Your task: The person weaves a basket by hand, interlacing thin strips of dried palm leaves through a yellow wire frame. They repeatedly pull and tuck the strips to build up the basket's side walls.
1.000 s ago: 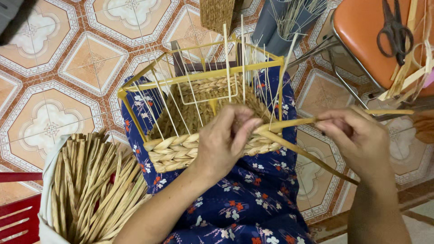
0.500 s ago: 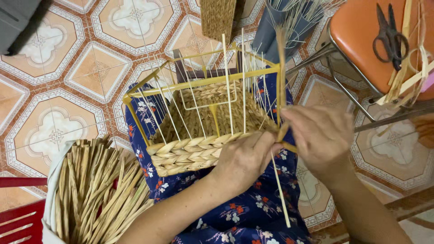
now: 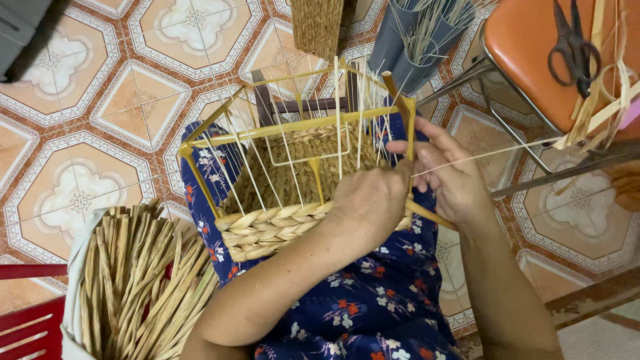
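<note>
Basket (image 3: pixel 280 230): half-woven, sits on the person's lap, on blue floral cloth (image 3: pixel 373 300). Built on a yellow wire frame (image 3: pixel 293 127); thin upright stakes rise from the woven part to the frame's top bar. Near wall carries a few rows of thick braided straw; the walls above those rows are open stakes only. Woven base visible inside.

Left hand (image 3: pixel 370 203): closed over the near right corner of the basket, fingers curled down on the braided rows, pressing on the weave. What lies under the palm is hidden.

Right hand (image 3: pixel 450 177): just beside the left, at the right corner post of the frame. Fingers bent, pinching a flat straw strand (image 3: pixel 427 217) that runs out below the hand towards the lower right. A thin pale fibre (image 3: pixel 493 152) crosses from this hand towards the chair.

Surroundings: bundle of dry straw (image 3: pixel 133 280) in a white sack at lower left, near the basket. Red crate (image 3: pixel 30 320) at the left edge. Orange chair (image 3: pixel 533 47) at upper right, with black scissors (image 3: pixel 573 47) and loose straw strips on the seat. Grey holders with thin stalks (image 3: pixel 417 40) beyond the basket. A finished woven piece (image 3: pixel 319 25) at top centre. Patterned tile floor (image 3: pixel 87 113).
</note>
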